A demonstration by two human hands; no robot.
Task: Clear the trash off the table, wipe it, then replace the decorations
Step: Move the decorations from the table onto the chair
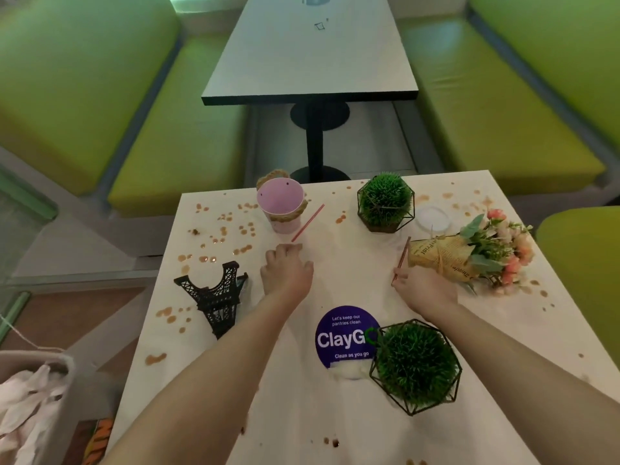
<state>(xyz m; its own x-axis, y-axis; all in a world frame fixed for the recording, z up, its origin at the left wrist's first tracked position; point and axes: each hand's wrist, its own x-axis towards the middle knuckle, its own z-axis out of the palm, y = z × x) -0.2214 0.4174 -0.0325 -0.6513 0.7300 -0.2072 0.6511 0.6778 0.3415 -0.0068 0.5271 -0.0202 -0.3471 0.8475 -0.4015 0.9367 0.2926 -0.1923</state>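
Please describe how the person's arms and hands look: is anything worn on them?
Both forearms are bare up to the frame's lower edge; no sleeves are visible. The left hand and the right hand have no gloves. I see no watch, bracelet or ring, though small rings would be difficult to see at this sharpness.

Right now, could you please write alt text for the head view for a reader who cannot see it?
Two bare hands reach over a white table spattered with brown stains: the left hand at the end of a red straw, the right hand pinching a brown stick. Around them stand a pink bucket, two caged plants, a black tower model and a lying bouquet.
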